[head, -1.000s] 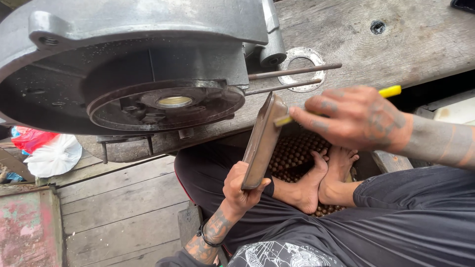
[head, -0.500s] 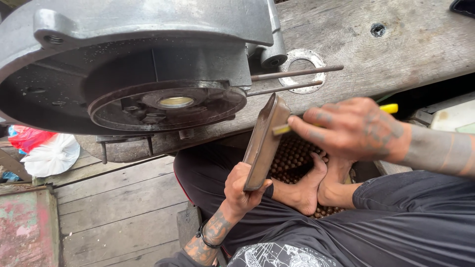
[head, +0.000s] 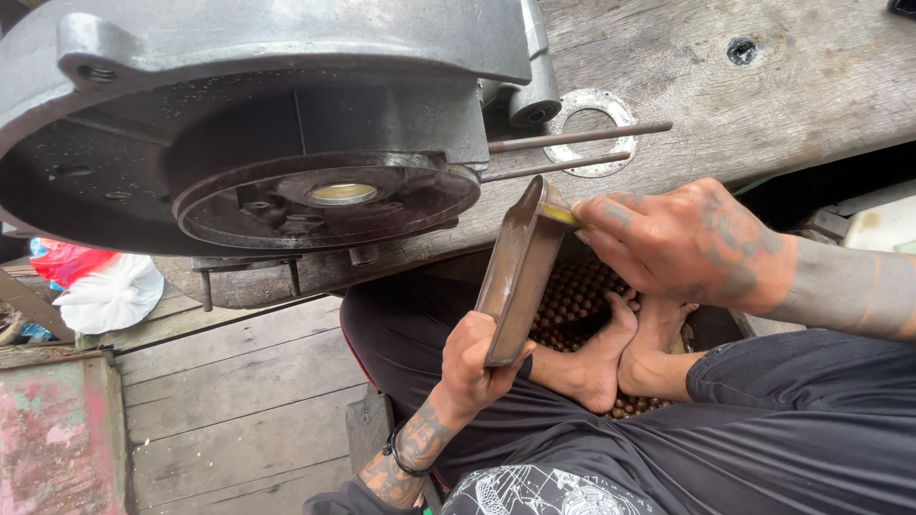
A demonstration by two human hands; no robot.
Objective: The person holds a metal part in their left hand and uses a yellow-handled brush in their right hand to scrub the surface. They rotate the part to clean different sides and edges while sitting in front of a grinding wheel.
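Engine casing on the far wooden bench, metal cover held near.
Left hand grips the brown metal cover by its lower end, upright; right hand clenches a yellow-handled tool against the top rim. The tool could slip off the rim and jab the left hand.

Both hands, the left hand and the right hand, have dark tattoos. A black band circles the left wrist. Black clothes, bare feet.
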